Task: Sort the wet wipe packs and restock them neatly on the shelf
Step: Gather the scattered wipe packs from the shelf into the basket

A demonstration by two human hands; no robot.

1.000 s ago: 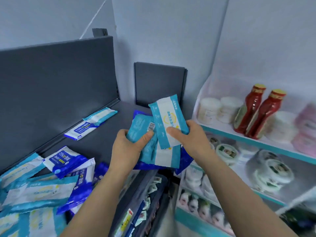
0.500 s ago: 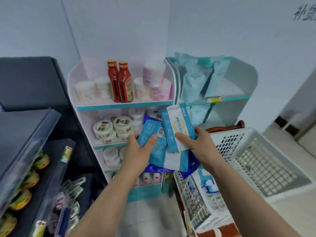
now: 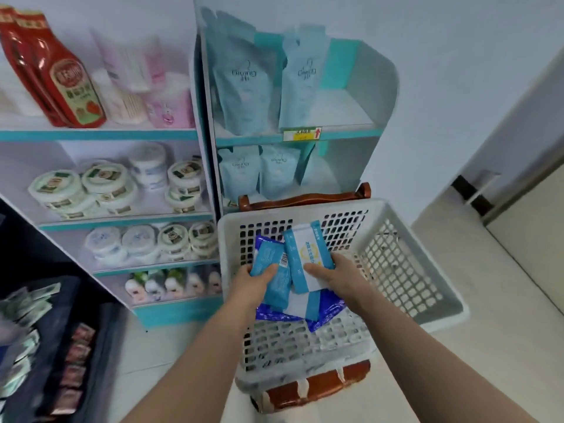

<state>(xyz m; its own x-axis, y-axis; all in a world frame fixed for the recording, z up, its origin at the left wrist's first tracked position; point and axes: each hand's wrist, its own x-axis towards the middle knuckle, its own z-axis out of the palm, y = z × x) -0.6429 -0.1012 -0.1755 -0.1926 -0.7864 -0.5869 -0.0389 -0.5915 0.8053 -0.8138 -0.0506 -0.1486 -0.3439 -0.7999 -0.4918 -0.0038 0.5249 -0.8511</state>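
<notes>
**Item 1.** Wet wipe packs [image 3: 300, 300], one bundle, held just below and right of the view's centre, over the open top of the basket. Contact with the basket's floor cannot be told. Contents:
- teal pack [image 3: 273, 274], barcode near its upper right corner, uppermost at 9 o'clock of the bundle
- white-and-blue pack [image 3: 303, 254], round yellow emblem, uppermost at 1 o'clock, overlapping the teal pack's edge
- dark blue packs [image 3: 328, 309], underneath, showing at 5 and 7 o'clock

**Item 2.** Left hand [image 3: 258, 283]. Grips the bundle from 9 o'clock, with the thumb laid on the teal pack's face and the fingers hidden beneath.

**Item 3.** Right hand [image 3: 340, 277]. Grips the bundle from 3 o'clock, with the thumb on the white-and-blue pack and the fingers under the stack.

**Item 4.** Basket [image 3: 396, 270]. White plastic with perforated walls and floor, at 4 o'clock of the view, seated on a brown wooden seat [image 3: 317, 389].

**Item 5.** White-and-teal shelf unit [image 3: 351, 134], at 12 o'clock, behind the basket. Pale blue pouches [image 3: 244, 87] stand upright on two tiers. A yellow price tag [image 3: 302, 134] sits on the upper tier's front edge.

**Item 6.** Neighbouring shelf unit [image 3: 97, 135], at 10 o'clock.
- Top tier: red bottles [image 3: 64, 74] and pink containers [image 3: 164, 99].
- Middle tiers: round white tubs [image 3: 106, 184], stacked.
- Lowest tier: small bottles [image 3: 171, 283], blurred.

**Item 7.** Dark shelf [image 3: 100, 346], at 8 o'clock. Its goods are too blurred to name.
</notes>
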